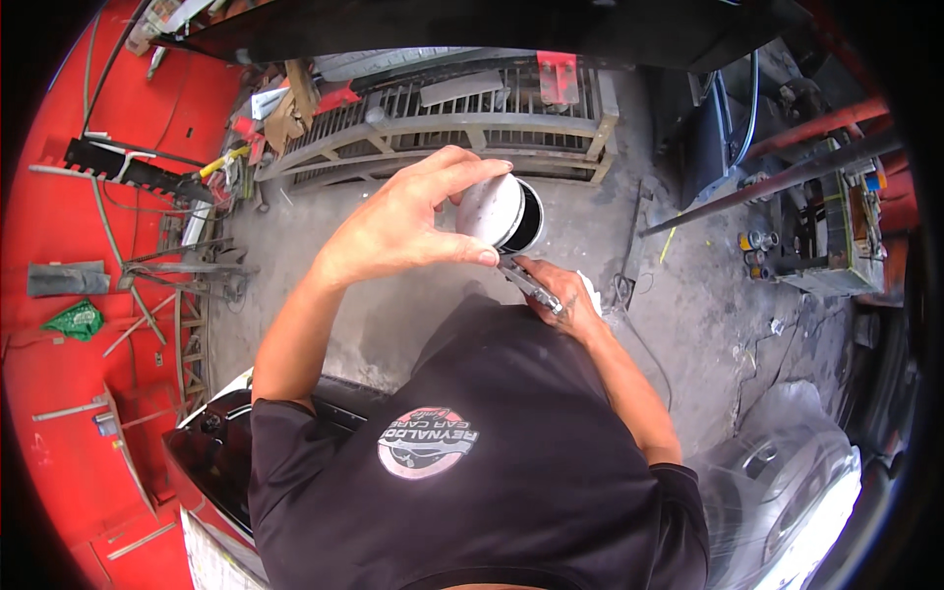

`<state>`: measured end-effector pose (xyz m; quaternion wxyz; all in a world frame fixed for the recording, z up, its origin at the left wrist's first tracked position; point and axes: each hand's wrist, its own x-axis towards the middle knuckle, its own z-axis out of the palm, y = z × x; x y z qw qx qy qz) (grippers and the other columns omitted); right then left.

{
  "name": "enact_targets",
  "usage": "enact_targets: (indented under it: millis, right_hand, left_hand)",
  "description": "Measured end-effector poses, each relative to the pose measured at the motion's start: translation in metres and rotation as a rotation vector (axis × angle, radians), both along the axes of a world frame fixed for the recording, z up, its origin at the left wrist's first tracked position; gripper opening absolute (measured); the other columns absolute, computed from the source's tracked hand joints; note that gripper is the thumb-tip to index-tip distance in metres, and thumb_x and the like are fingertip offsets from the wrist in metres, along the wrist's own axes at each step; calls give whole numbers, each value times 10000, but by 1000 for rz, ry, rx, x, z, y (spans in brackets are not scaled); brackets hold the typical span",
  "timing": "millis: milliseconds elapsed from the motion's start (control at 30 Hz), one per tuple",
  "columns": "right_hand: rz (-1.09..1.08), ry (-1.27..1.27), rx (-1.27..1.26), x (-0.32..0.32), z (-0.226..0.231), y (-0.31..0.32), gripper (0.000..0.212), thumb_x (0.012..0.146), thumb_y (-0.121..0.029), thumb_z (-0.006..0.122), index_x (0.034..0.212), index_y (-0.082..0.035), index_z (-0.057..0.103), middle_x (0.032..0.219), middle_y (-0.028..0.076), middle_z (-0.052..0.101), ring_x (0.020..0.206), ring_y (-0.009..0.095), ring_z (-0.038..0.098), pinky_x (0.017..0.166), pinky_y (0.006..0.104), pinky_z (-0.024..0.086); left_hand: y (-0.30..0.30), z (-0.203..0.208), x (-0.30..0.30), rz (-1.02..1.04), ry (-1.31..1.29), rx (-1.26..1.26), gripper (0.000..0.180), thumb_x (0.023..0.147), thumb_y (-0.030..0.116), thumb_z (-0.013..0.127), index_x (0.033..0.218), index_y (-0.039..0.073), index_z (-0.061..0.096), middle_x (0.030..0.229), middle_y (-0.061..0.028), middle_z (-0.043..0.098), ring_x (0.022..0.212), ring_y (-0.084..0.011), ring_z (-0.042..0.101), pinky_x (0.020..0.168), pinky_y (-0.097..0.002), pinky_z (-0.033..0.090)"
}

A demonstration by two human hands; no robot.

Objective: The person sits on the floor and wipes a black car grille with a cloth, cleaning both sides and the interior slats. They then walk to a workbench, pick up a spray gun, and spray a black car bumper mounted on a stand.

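In front of my chest, my left hand (398,216) pinches a round whitish lid (489,208) between thumb and fingers. The lid is tilted and covers part of a cup (537,218) with a dark inside. Just below the cup, my right hand (562,292) is closed around a silver metal tool (532,283) that looks like a spray gun. Whether cup and tool are joined is hard to see. Something white, like paper or cloth, shows beside my right hand.
A slatted frame (462,133) lies ahead on the concrete floor. Red panels (79,383) and metal stands are at the left. A long dark pole (767,184), small cans (755,254) and a shelf stand right. Clear plastic sheeting (777,452) covers something at lower right.
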<state>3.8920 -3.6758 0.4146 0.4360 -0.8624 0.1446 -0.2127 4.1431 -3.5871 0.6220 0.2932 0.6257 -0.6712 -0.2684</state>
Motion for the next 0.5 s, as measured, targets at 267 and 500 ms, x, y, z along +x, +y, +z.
enact_targets:
  millis: [267, 500]
  right_hand:
    - [-19, 12, -24, 3, -1, 1, 657, 747, 38, 708, 1391, -58, 612, 1127, 167, 731, 975, 367, 721, 832, 430, 598]
    - [-21, 21, -9, 4, 4, -1, 659, 768, 18, 718, 1408, -71, 588, 1087, 176, 721, 949, 392, 716, 796, 449, 596]
  left_hand:
    - [1, -3, -26, 99, -285, -20, 829, 770, 438, 888, 1459, 93, 582, 1391, -195, 555, 1271, -380, 571, 1030, -454, 502]
    - [-8, -24, -21, -53, -185, -136, 728, 853, 345, 824, 1476, 74, 563, 1606, -192, 434, 1483, -427, 411, 1170, -474, 418]
